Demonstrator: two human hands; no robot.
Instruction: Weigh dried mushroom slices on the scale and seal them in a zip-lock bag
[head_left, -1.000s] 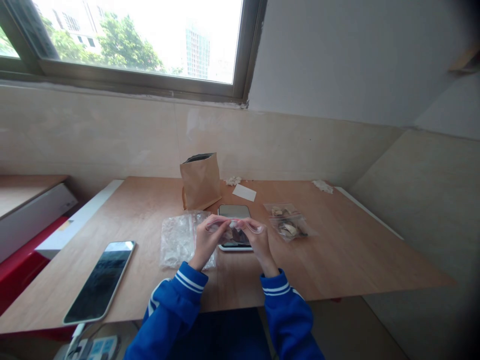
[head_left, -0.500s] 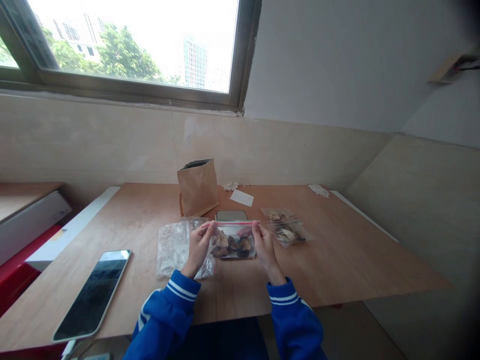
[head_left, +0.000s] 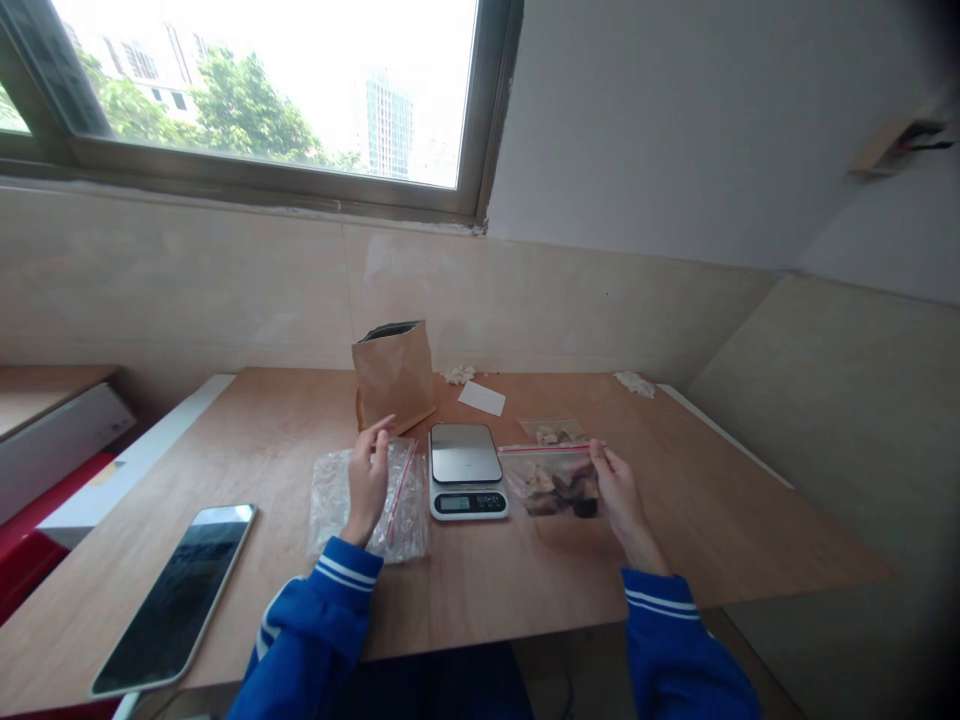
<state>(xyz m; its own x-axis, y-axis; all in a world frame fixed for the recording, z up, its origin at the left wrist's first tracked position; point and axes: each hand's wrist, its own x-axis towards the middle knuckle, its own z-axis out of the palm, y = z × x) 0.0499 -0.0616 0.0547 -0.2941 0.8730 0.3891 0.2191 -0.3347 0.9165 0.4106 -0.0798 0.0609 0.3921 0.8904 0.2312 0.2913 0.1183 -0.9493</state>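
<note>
- Your right hand (head_left: 619,490) pinches the filled bag (head_left: 555,482) by one top corner, just right of the scale (head_left: 466,470); it may swing or slip.
- Your left hand (head_left: 367,475), open and empty, hovers over the empty bags (head_left: 336,497); a careless sweep could scatter them.

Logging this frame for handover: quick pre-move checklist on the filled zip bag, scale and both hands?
1. Right hand grips the filled zip bag at its right edge: ok.
2. Red zip strip of that bag reads as one straight line; sealed fully: cannot tell.
3. Scale platform bare, nothing on it: ok.
4. Scale display reading: cannot tell, too small.
5. Left hand holds nothing, fingers spread over the stack of empty bags: ok.
6. The other filled bag lies on the table, behind the held one; touching it or not: cannot tell.
</note>
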